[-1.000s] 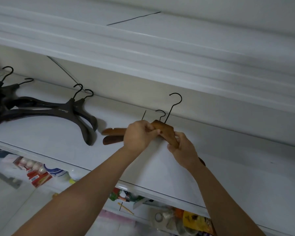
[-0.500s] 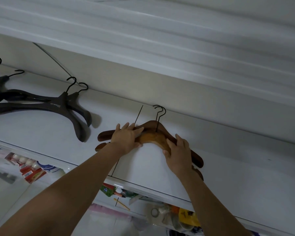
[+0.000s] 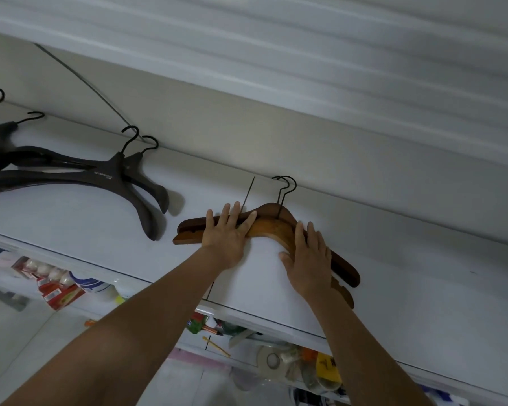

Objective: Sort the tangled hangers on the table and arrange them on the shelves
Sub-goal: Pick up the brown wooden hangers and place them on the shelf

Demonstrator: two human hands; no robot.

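Note:
Two brown wooden hangers [image 3: 272, 227] lie stacked flat on the white shelf [image 3: 423, 288], their black hooks side by side toward the back wall. My left hand [image 3: 228, 234] rests on the hangers' left arm with its fingers straight and spread. My right hand [image 3: 308, 259] lies flat over the right arm, fingers straight. To the left on the same shelf lie several black hangers [image 3: 100, 178], apart from the brown pair.
A second white shelf [image 3: 276, 54] juts out overhead. Below the shelf's front edge a lower level holds clutter: red and white packets [image 3: 52, 281], a tape roll [image 3: 272, 360] and a yellow packet [image 3: 326, 364]. A thin cable [image 3: 85, 83] runs along the back wall.
One second ago both hands gripped the upper brown hanger with its hook raised. It now lies flat on the other brown hanger, and both hands have flattened onto the pair.

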